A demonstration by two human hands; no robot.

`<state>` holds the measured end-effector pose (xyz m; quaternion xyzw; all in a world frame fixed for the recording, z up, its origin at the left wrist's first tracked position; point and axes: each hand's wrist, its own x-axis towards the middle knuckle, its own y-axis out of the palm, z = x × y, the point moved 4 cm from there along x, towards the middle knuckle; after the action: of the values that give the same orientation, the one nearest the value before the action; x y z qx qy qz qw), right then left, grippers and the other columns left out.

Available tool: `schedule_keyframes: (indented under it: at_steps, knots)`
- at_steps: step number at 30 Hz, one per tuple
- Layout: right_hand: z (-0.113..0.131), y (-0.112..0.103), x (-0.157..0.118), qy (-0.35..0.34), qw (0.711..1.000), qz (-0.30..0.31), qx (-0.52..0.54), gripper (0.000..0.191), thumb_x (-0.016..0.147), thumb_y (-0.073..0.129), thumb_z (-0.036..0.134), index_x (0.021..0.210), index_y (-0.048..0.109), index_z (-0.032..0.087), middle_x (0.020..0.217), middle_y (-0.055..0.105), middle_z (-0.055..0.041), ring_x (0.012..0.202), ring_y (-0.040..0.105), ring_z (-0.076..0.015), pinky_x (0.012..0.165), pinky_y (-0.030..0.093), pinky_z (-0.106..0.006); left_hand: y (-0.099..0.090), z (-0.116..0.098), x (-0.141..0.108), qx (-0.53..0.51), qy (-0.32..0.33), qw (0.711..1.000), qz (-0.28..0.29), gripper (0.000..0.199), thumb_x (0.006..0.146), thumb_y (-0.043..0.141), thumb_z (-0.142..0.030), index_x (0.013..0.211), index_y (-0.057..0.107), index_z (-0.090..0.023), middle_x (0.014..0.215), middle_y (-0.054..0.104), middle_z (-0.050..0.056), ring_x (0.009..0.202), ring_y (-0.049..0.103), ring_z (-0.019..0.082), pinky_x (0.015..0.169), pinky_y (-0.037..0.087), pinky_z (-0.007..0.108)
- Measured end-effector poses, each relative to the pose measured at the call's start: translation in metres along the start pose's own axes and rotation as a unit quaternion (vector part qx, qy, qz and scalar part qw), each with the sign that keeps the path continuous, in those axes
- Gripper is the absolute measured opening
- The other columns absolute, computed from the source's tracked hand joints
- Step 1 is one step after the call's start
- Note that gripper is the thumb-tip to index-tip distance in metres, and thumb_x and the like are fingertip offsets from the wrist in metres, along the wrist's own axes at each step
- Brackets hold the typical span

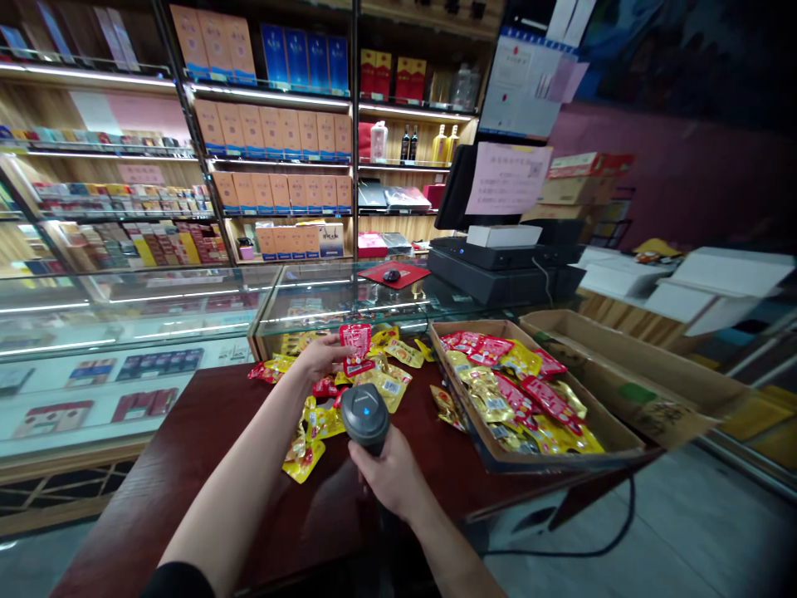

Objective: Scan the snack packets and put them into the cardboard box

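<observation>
Between the fingers of my left hand [322, 359] is a red snack packet [356, 349], held up above a loose pile of packets. My right hand [393, 473] grips a dark grey barcode scanner [365, 415] by its handle, its head pointing away from me at the packet and a small blue light showing on top. Yellow packets [303, 461], gold packets [392, 388] and red ones lie spread on the dark red-brown table [230, 415] around both hands. To the right, an open cardboard box [479, 448] holds many more red, yellow and gold packets.
Behind the table stands a glass display counter [311, 303] with a computer mouse [392, 276] on a red mat. A monitor [454, 187] and a dark cash drawer [486, 274] sit at its right. A black cable [591, 554] hangs by the table's right side. Stocked shelves line the back wall.
</observation>
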<state>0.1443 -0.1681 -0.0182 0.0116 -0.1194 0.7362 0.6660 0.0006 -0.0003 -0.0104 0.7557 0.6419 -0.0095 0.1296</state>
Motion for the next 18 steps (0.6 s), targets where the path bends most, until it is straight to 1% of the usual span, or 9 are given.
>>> schedule_keyframes:
  at_steps: [4,9,13,15,17,18]
  knots:
    - [-0.001,0.000,0.000,0.007,1.000,0.001,0.000,0.018,0.069,0.061,0.035,0.076,0.065,0.018,0.057,0.065,-0.0028,0.067,0.063,-0.0204,0.059,0.049,-0.028,0.001,-0.002,-0.003,0.005,-0.005,1.000,0.002,0.050,0.044,0.087,-0.022,0.088,0.064,-0.015,0.078,0.069,0.004,0.061,0.063,0.013,0.051,0.046,0.021]
    - [-0.002,0.001,-0.002,0.012,1.000,-0.007,-0.005,0.019,0.069,0.062,0.034,0.077,0.066,0.017,0.058,0.066,-0.0033,0.064,0.063,-0.0203,0.056,0.048,-0.027,0.004,-0.004,-0.005,-0.020,-0.009,1.000,0.014,0.041,0.049,0.085,-0.022,0.084,0.066,-0.014,0.078,0.070,0.007,0.069,0.066,0.018,0.061,0.051,0.027]
    - [-0.008,0.001,-0.002,0.035,0.999,-0.007,0.011,0.018,0.070,0.061,0.033,0.075,0.066,0.017,0.057,0.065,-0.0030,0.054,0.060,-0.0177,0.052,0.047,-0.026,0.001,-0.003,-0.006,-0.004,-0.013,1.000,0.007,0.045,0.048,0.085,-0.018,0.088,0.066,-0.015,0.079,0.071,0.006,0.065,0.065,0.016,0.055,0.049,0.024]
    - [-0.006,-0.005,0.005,0.026,0.999,-0.022,0.017,0.019,0.071,0.061,0.032,0.079,0.066,0.016,0.066,0.068,-0.0046,0.059,0.062,-0.0179,0.058,0.049,-0.028,0.004,-0.002,-0.010,-0.001,-0.009,1.000,0.015,0.047,0.048,0.085,-0.018,0.090,0.066,-0.016,0.080,0.070,0.005,0.063,0.064,0.014,0.052,0.049,0.022]
    - [0.002,-0.020,0.016,-0.006,0.998,-0.058,0.018,0.023,0.070,0.063,0.029,0.088,0.067,0.015,0.082,0.071,-0.0065,0.076,0.064,-0.0201,0.073,0.049,-0.031,0.012,-0.001,-0.015,-0.007,-0.002,1.000,0.028,0.044,0.050,0.085,-0.019,0.090,0.066,-0.016,0.080,0.070,0.005,0.064,0.065,0.014,0.052,0.050,0.021]
    - [0.006,-0.030,0.023,-0.018,0.996,-0.082,0.018,0.025,0.068,0.063,0.028,0.090,0.066,0.015,0.087,0.071,-0.0066,0.083,0.063,-0.0211,0.079,0.048,-0.032,0.019,-0.001,-0.017,-0.011,-0.001,0.999,0.039,0.043,0.051,0.084,-0.021,0.089,0.066,-0.016,0.081,0.070,0.005,0.065,0.065,0.014,0.053,0.051,0.021]
